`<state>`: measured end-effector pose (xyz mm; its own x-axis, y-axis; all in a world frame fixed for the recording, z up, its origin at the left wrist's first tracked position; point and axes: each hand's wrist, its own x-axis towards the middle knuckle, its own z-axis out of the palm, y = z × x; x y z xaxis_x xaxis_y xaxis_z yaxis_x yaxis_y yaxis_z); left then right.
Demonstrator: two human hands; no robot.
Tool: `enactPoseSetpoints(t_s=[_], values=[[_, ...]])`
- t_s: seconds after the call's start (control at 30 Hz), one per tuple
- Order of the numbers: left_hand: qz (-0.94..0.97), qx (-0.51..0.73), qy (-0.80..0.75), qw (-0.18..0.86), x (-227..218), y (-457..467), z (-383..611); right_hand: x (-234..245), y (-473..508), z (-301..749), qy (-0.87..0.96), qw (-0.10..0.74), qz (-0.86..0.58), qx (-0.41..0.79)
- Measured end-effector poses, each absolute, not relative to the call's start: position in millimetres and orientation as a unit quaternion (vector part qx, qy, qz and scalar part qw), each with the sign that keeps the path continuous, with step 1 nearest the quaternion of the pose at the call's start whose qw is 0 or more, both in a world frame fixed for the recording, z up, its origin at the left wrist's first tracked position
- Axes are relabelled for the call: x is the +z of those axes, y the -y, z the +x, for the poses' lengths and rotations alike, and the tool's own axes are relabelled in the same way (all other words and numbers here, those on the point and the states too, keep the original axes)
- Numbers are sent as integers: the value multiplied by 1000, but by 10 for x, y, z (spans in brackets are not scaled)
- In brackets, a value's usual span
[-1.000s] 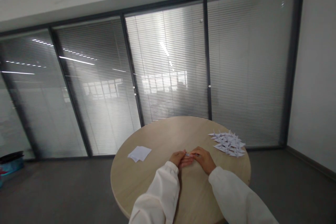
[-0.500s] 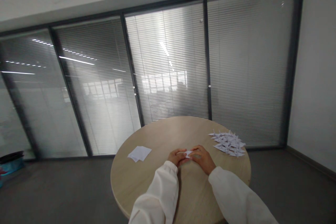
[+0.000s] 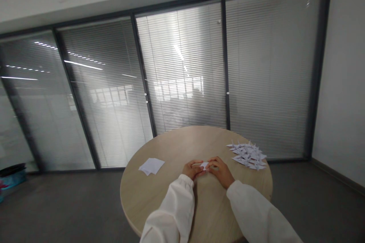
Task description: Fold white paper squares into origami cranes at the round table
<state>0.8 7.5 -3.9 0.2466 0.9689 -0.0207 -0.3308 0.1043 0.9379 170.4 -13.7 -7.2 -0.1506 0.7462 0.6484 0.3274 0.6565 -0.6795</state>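
A small piece of folded white paper (image 3: 204,165) is held between my two hands, low over the middle of the round table. My left hand (image 3: 192,169) grips its left side, fingers curled and thumb beneath. At the other side my right hand (image 3: 219,171) pinches the paper with bent fingers. The fingers cover much of the paper, so its exact folds cannot be made out. Off to the right lies a pile of folded paper cranes (image 3: 248,155), close to the table's edge. Left of my hands rests a small stack of white paper sheets (image 3: 152,166).
The round wooden table (image 3: 188,140) stands before a glass partition with blinds (image 3: 182,68). A white wall (image 3: 342,76) rises at the right. On the grey floor at far left is a blue container with a black rim (image 3: 13,176).
My right fingers have shifted slightly on the folded paper, and a little more of it shows between my hands. The sheets and the crane pile have stayed in place.
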Motion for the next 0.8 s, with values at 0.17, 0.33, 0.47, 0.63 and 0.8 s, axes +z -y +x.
enactPoseSetpoints(t_s=[0.17, 0.33, 0.47, 0.63, 0.8], values=[[459, 504, -353, 640, -21, -60, 31, -98, 112, 1697, 711, 546, -377, 234], [466, 501, -362, 633, -46, -88, 39, -121, 93, 1684, 704, 556, -367, 245], [473, 496, -362, 632, -42, -90, 43, -144, 80, 1673, 699, 561, -363, 255], [479, 496, -364, 626, -18, -71, 58, -166, 63, 1659, 686, 565, -378, 261], [482, 498, -367, 620, -5, -46, 78, -154, 76, 1642, 666, 576, -373, 292]])
